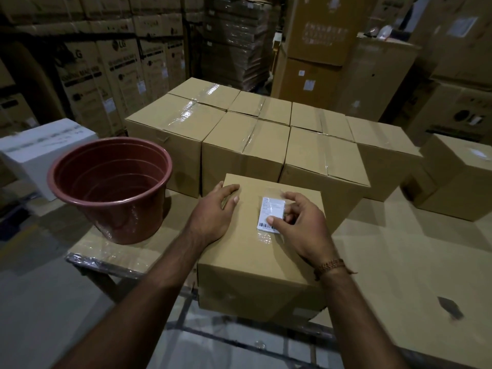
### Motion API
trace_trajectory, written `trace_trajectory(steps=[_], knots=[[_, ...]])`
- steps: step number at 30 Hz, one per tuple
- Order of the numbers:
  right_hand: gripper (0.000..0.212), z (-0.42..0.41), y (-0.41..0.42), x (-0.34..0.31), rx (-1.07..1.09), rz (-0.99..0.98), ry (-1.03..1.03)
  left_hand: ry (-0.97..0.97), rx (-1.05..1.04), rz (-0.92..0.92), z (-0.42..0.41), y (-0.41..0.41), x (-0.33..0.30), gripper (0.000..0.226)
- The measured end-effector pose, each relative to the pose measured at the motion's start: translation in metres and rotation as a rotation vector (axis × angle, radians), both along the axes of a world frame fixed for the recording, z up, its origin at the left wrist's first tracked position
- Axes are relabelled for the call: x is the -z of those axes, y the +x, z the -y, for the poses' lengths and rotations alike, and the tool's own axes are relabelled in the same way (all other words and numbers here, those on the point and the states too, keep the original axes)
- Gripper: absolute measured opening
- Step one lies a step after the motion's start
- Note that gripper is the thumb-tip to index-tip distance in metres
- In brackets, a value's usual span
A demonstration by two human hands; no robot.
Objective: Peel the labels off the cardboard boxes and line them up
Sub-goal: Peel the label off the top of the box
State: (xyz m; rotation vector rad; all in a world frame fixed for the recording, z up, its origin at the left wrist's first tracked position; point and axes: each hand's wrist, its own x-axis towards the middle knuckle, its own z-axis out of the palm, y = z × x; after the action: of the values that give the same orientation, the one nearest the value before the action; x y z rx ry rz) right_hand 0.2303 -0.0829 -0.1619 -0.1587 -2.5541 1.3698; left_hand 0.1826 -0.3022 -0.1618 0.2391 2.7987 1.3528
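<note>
Your right hand point(300, 225) pinches the white label point(271, 213) on top of the nearest cardboard box point(255, 251); your left hand point(213, 211) rests flat, fingers relaxed, on that box's far-left corner.

The right hand point(298, 225) covered the right edge of the label point(271, 214), so whether that edge had lifted from the box point(255, 265) could not be told, and the label's print was too small to read. Both forearms ran off the frame at six o'clock. At twelve o'clock the stacked cartons point(119, 65) were cut off by the top edge, and their smaller print was blurred in the dim light.
</note>
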Motion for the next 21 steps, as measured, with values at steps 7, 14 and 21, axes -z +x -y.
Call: trace_trajectory(steps=[7, 14, 21], knots=[[0.07, 0.006, 0.009, -0.002, 0.098, -0.059, 0.01, 0.014, 0.003, 0.002, 0.001, -0.002, 0.002, 0.044], [0.031, -0.001, 0.01, 0.001, 0.009, -0.011, -0.011, 0.026, 0.001, -0.004, 0.001, -0.007, 0.006, 0.043], [0.017, -0.005, 0.013, -0.004, -0.07, 0.021, 0.098, 0.038, -0.002, -0.001, 0.002, -0.008, 0.005, 0.042]])
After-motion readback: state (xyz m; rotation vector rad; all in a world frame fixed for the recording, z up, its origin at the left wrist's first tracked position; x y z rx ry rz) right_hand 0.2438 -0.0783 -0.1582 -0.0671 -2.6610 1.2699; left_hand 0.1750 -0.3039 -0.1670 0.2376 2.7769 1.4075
